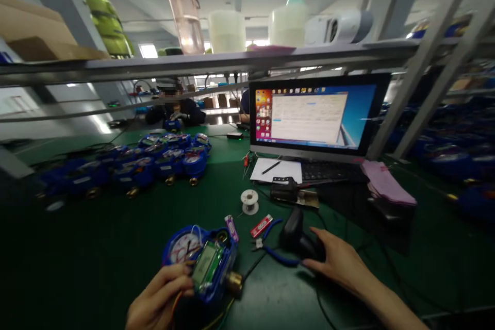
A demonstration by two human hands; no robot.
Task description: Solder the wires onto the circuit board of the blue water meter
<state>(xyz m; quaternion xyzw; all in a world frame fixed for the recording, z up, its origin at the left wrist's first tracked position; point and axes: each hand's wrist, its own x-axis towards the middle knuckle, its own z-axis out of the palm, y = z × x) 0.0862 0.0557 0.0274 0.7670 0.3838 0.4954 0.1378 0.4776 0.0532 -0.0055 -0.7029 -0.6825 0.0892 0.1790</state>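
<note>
While the left hand [160, 296] holds a display board [209, 265], the right hand [340, 258] stands half open

Left fingers pinch the board's edge at the blue meter [180, 250] on the green bench [273, 291]; right thumb and fingers flank a black scanner handle [309, 244], contact unclear

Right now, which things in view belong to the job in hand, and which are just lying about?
Seemingly in the job:
blue meter
display board, edge held in the left hand
black handheld device, right hand open beside it
perhaps blue-handled cutters and white spool, lying nearby

Seemingly just lying about:
pen on paper
pink cloth
pink bottle on the shelf
</note>
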